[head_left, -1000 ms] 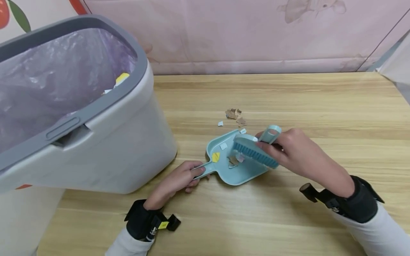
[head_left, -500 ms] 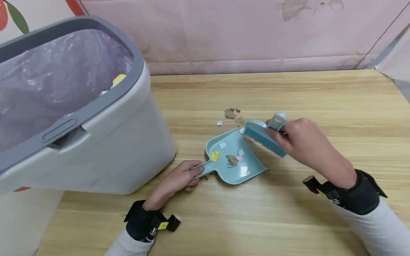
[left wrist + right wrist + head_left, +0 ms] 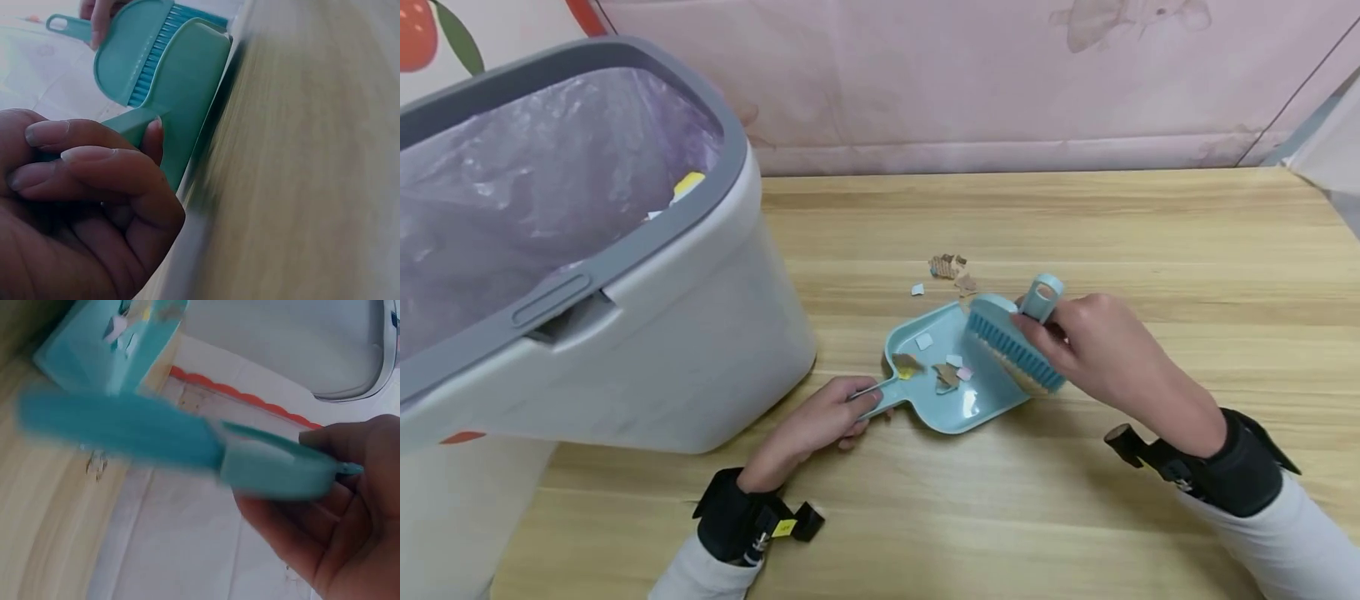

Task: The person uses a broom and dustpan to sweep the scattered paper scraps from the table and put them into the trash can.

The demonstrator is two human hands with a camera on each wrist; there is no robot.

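Pale wood planks make up the table [image 3: 1075, 225], backed by a pink wall. Taking the dustpan [image 3: 958, 408] as the landmark, and going left to right: well to its left stands a white bin [image 3: 700, 358] with a grey rim and a purple liner, a yellow scrap showing inside it.

Just left of the dustpan's body, the left hand [image 3: 820, 421] has its fingers curled round the pan's short handle; the left wrist view shows the fingertips [image 3: 47, 132] wrapped over the teal stem. The dustpan lies flat on the table, its long axis running from the handle at the lower left to the open mouth at the upper right.

Inside the dustpan lie paper bits [image 3: 943, 371]: white, yellow, brown and pink. Just beyond its mouth, up and a little left of the brush, loose scraps [image 3: 951, 271] sit on the wood, brown ones and a small white one.

At the dustpan's right edge, the right hand [image 3: 1101, 350] grips the brush [image 3: 1011, 346] by its looped handle, fingers closed round it. The bristles point down and toward the pan, lying across its mouth. The right wrist view is blurred, though the grip shows there too. The right hand is the nearer one to the loose scraps, which lie on the far side of the brush from the pan's handle.
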